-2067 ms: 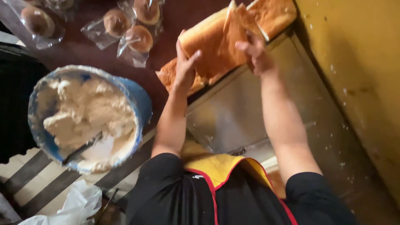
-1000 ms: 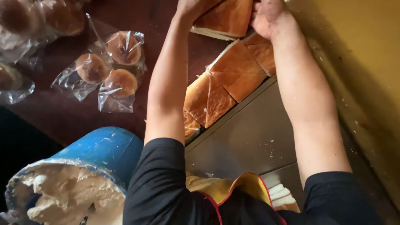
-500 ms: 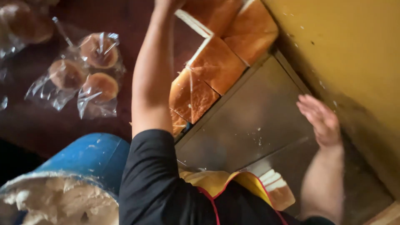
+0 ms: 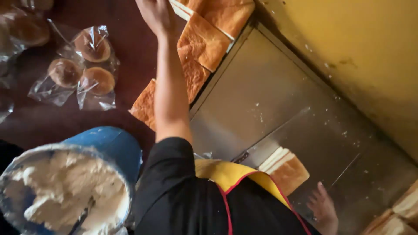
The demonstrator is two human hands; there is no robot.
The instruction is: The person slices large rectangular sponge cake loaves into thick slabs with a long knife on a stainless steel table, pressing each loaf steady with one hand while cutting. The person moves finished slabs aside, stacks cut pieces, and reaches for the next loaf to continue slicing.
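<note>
My left hand [image 4: 157, 15] reaches up to the long row of brown-crusted bread slabs [image 4: 204, 41] at the top and touches the slab's edge; its fingertips run out of the picture. Down at the lower right, my right hand [image 4: 323, 208] hovers with fingers spread over the metal counter [image 4: 265, 100]. It holds nothing and sits just below a short stack of sliced bread [image 4: 285, 170].
A blue bucket [image 4: 106, 146] of pale cream [image 4: 61, 191] with a tool stuck in it stands at the lower left. Clear bags of round buns [image 4: 82, 65] lie on the dark red tabletop [image 4: 130, 48]. A yellow wall [image 4: 357, 56] borders the counter; more bread [image 4: 398, 213] shows bottom right.
Both hands were on the bread at the top. My right hand has let go and dropped down to the counter near the sliced stack; the left stays at the bread.
</note>
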